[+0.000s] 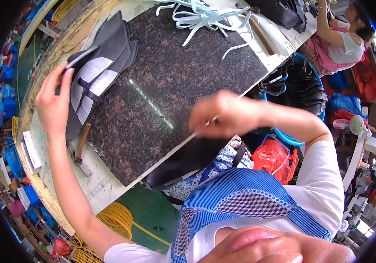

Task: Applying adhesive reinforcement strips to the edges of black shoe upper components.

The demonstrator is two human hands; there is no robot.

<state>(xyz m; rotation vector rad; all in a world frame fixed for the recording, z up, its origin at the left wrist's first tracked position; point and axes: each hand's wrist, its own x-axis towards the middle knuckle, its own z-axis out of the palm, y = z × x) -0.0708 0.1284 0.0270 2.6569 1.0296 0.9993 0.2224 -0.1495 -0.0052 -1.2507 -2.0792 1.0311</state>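
Note:
My left hand (53,103) is closed at the left of the work table, thumb and fingers pinching the edge of a dark grey cut piece (82,56). That piece belongs to a loose stack of black and grey shoe-upper-like pieces (115,52), some with paler grey patches (98,74). The stack lies partly on a dark speckled stone slab (174,83). My right hand (225,115), blurred by motion, is curled into a fist over the slab's near right edge. Something small and pale shows at its fingers; its kind cannot be made out.
Pale blue flat laces (205,17) lie tangled at the slab's far edge. A wooden stick (262,35) rests beyond them. Right of the table, a blue basket (321,87) holds black pieces. A red plastic bag (273,160) stands nearer. Another person (339,44) sits at the far right.

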